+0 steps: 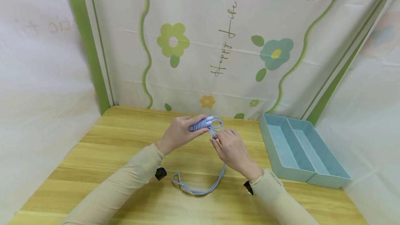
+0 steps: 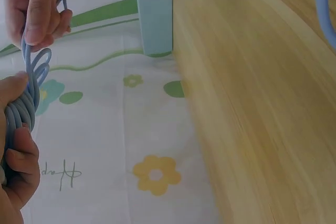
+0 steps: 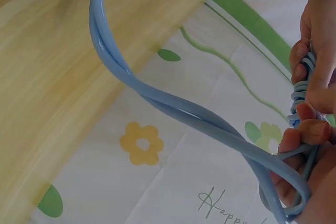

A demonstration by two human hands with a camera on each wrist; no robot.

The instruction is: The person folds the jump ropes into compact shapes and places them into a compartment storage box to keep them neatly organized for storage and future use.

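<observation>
A light blue jump rope (image 1: 200, 125) hangs between both hands above the table, its cord wound in tight coils round the paired handles (image 1: 208, 121). My left hand (image 1: 178, 131) grips the wound bundle, thumb on top and fingers beneath. Small loops of cord (image 1: 218, 122) stick out past the handle ends. Just right of them, my right hand (image 1: 232, 148) pinches the doubled cord between thumb and fingers. From there the loose doubled tail (image 1: 200, 193) drops to the wooden table and ends in a loop at the left. In the right wrist view, the tail's strands (image 3: 184, 116) twist round each other.
A light blue tray (image 1: 287, 173) with two long compartments stands at the table's right side. Behind the wooden table (image 1: 118, 141) hangs a white curtain (image 1: 193, 86) printed with flowers; more curtain closes off the left and right sides.
</observation>
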